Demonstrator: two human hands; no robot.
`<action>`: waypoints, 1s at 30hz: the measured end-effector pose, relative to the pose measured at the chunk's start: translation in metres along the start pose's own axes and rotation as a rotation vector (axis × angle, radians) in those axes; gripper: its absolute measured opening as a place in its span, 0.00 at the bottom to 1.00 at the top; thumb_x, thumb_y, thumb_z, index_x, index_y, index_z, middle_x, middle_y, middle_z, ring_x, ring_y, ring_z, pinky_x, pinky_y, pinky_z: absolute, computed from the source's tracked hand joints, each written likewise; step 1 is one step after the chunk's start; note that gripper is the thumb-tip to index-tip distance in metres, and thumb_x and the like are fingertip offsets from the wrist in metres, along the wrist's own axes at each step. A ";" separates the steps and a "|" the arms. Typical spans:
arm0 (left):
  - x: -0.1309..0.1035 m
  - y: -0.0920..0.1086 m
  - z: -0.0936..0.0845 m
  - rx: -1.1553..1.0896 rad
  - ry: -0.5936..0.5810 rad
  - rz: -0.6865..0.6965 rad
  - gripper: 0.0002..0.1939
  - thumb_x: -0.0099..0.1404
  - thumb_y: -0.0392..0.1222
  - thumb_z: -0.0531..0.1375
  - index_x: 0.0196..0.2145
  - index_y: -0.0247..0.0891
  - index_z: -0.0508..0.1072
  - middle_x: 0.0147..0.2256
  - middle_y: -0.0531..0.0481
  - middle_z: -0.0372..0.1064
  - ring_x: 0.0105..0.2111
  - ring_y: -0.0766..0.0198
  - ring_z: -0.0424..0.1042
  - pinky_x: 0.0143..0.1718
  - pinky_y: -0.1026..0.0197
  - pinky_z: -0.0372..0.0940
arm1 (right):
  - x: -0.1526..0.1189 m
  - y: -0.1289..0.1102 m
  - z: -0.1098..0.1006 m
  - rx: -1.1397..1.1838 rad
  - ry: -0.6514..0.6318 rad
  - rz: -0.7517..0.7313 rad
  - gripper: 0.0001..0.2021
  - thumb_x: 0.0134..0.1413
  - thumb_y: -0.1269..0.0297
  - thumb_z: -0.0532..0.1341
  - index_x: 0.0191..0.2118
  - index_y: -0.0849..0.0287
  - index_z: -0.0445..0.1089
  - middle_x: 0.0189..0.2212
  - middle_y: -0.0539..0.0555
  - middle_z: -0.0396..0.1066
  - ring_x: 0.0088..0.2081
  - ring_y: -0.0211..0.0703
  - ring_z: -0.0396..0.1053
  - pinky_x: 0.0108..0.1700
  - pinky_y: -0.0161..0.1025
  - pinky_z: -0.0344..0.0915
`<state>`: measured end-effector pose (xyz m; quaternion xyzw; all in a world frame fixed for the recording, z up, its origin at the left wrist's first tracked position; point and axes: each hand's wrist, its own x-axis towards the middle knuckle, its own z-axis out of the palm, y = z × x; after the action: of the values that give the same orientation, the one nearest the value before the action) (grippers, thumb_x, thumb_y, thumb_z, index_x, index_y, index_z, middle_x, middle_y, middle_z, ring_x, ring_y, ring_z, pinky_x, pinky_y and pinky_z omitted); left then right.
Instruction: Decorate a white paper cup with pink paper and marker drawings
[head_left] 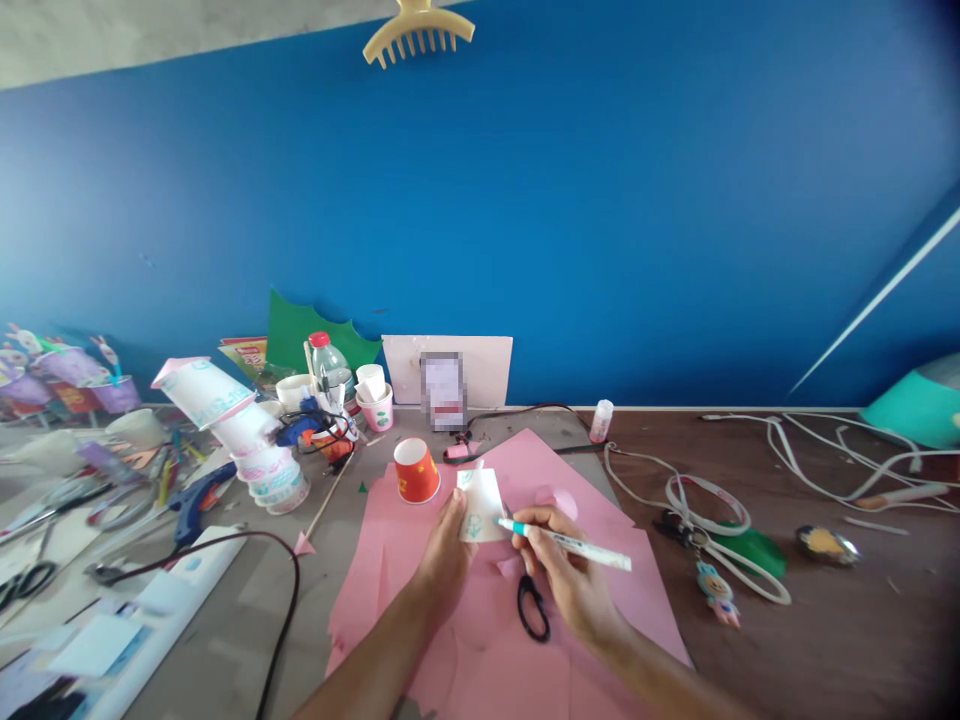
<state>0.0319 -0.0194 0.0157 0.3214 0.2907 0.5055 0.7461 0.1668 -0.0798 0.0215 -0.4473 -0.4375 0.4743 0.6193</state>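
A small white card (pixel 484 500) with teal drawn lines is held at its left and lower edge by my left hand (pixel 446 545). My right hand (pixel 562 570) grips a white marker (pixel 600 552) whose teal tip end points left at the card's right edge. Under both hands lie pink paper sheets (pixel 517 660). Black-handled scissors (pixel 533 612) rest on the pink paper between my forearms, their blades partly hidden by my right hand. A red paper cup (pixel 417 471) stands upside down beyond my left hand.
At left are a stack of decorated cups (pixel 259 455), a blue glue gun (pixel 199 500) and a dark cable. A bottle (pixel 330 370) and a phone (pixel 444 390) stand near the blue wall. A glue stick (pixel 601 421), white cables and a keychain (pixel 718 592) are at right.
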 end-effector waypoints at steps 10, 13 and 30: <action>-0.005 0.002 0.005 0.124 0.023 0.044 0.21 0.62 0.59 0.60 0.32 0.36 0.70 0.27 0.53 0.65 0.29 0.64 0.62 0.34 0.62 0.59 | 0.000 0.000 -0.003 -0.078 -0.057 -0.013 0.17 0.61 0.49 0.57 0.44 0.56 0.71 0.25 0.50 0.68 0.24 0.37 0.64 0.28 0.36 0.63; -0.005 0.002 0.005 0.147 0.022 0.054 0.21 0.62 0.60 0.59 0.32 0.36 0.70 0.26 0.53 0.65 0.28 0.64 0.62 0.33 0.62 0.58 | -0.001 0.000 -0.003 -0.081 -0.055 -0.013 0.17 0.61 0.49 0.57 0.44 0.56 0.71 0.27 0.51 0.69 0.24 0.37 0.64 0.28 0.36 0.63; -0.008 0.010 0.012 0.134 0.064 0.062 0.19 0.59 0.57 0.63 0.29 0.36 0.72 0.24 0.54 0.65 0.25 0.66 0.61 0.30 0.63 0.58 | -0.001 0.001 -0.003 -0.078 -0.044 -0.010 0.16 0.61 0.49 0.58 0.42 0.56 0.71 0.29 0.51 0.70 0.25 0.37 0.63 0.29 0.36 0.62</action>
<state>0.0326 -0.0268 0.0313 0.3632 0.3373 0.5178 0.6973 0.1694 -0.0807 0.0197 -0.4584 -0.4715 0.4636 0.5939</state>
